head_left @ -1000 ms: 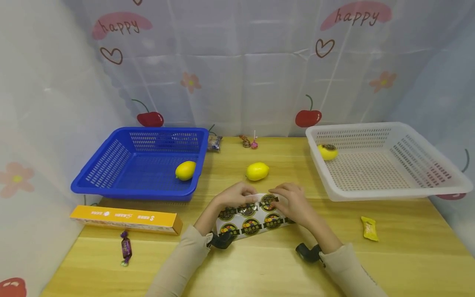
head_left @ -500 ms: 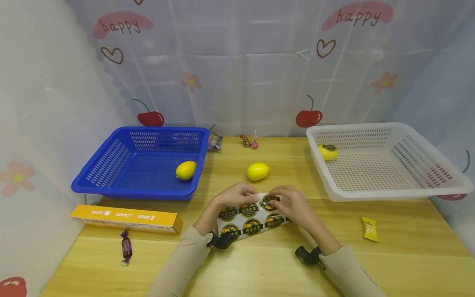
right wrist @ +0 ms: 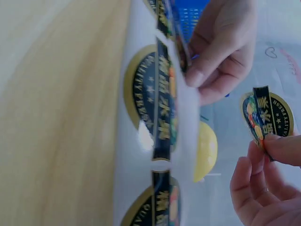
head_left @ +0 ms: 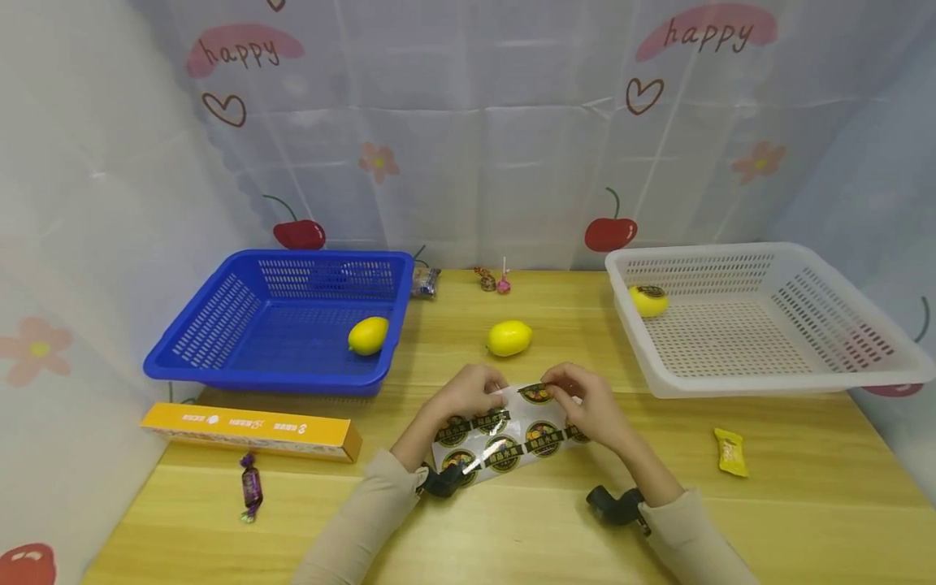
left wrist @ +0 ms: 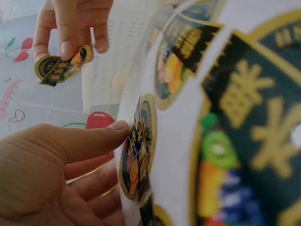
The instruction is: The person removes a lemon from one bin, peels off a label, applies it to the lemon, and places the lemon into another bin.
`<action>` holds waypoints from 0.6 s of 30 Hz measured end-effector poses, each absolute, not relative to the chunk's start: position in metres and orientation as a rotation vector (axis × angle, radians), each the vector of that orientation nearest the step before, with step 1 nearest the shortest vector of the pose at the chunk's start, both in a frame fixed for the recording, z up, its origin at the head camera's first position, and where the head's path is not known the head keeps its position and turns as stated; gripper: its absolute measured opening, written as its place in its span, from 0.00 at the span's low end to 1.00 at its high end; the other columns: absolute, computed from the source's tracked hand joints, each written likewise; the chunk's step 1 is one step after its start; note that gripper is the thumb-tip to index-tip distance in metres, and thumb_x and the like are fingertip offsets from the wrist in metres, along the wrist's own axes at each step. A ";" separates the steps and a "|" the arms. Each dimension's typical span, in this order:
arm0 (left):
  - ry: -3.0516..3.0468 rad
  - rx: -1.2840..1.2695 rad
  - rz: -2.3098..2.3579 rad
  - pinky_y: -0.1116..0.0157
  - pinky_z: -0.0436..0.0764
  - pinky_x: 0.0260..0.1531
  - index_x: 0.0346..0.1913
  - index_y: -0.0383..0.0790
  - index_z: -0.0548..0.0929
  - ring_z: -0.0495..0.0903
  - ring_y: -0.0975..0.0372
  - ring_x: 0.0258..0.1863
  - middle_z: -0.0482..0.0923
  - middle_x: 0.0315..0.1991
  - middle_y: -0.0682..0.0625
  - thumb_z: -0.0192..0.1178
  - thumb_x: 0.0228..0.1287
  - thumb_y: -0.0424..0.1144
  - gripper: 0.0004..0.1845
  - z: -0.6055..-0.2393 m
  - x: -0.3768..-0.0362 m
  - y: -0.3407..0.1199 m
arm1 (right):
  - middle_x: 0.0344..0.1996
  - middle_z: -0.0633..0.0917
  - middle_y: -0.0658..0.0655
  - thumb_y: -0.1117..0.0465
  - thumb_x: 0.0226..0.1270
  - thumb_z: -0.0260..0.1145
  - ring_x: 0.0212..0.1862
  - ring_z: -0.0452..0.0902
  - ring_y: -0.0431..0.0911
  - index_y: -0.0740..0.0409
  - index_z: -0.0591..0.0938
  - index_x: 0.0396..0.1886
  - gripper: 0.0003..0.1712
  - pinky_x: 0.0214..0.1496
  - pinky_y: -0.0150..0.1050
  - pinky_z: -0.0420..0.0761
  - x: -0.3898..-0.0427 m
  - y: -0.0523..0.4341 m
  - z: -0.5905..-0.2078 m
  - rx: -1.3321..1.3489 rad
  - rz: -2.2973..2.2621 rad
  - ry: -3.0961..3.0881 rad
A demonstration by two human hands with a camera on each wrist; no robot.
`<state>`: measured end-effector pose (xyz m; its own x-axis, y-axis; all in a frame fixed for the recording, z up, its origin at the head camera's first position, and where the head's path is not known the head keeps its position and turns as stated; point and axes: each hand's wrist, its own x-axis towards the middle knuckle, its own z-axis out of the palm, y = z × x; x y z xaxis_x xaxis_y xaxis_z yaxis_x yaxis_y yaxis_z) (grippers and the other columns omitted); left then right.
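Your right hand pinches one peeled sticker clear of the sheet, which your left hand grips above the table. One labelled lemon (white basket) looks done — the table lemon and the one in the blue basket remain bare.

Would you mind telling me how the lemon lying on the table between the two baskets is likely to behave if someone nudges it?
The lemon looks rounded and oval, so it would probably roll, likely wobbling rather than going straight. It lies loose on the smooth wooden table with nothing touching it, so little would stop it. Its skin looks glossy, so it may be slightly slippery.
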<state>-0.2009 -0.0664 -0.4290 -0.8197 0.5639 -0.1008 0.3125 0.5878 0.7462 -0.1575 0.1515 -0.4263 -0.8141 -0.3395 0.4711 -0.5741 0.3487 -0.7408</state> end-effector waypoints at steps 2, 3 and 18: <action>2.551 0.732 1.061 0.70 0.79 0.31 0.41 0.32 0.82 0.79 0.62 0.28 0.83 0.31 0.45 0.64 0.57 0.32 0.09 -0.430 -0.199 -0.065 | 0.37 0.80 0.62 0.79 0.58 0.62 0.32 0.79 0.50 0.66 0.80 0.37 0.09 0.35 0.35 0.82 -0.158 0.155 -0.427 0.794 1.494 -2.378; 2.587 0.727 1.058 0.70 0.78 0.32 0.40 0.32 0.82 0.79 0.61 0.29 0.83 0.31 0.45 0.64 0.57 0.32 0.09 -0.430 -0.198 -0.064 | 0.38 0.79 0.63 0.79 0.58 0.62 0.32 0.78 0.50 0.66 0.80 0.38 0.10 0.35 0.35 0.82 -0.157 0.156 -0.427 0.780 1.510 -2.378; 2.736 0.304 1.390 0.46 0.63 0.62 0.68 0.36 0.60 0.63 0.46 0.64 0.62 0.66 0.38 0.66 0.56 0.45 0.40 -0.430 -0.236 -0.050 | 0.35 0.82 0.67 0.77 0.59 0.62 0.36 0.78 0.38 0.74 0.79 0.48 0.15 0.38 0.23 0.79 -0.165 0.169 -0.420 0.495 1.640 -2.375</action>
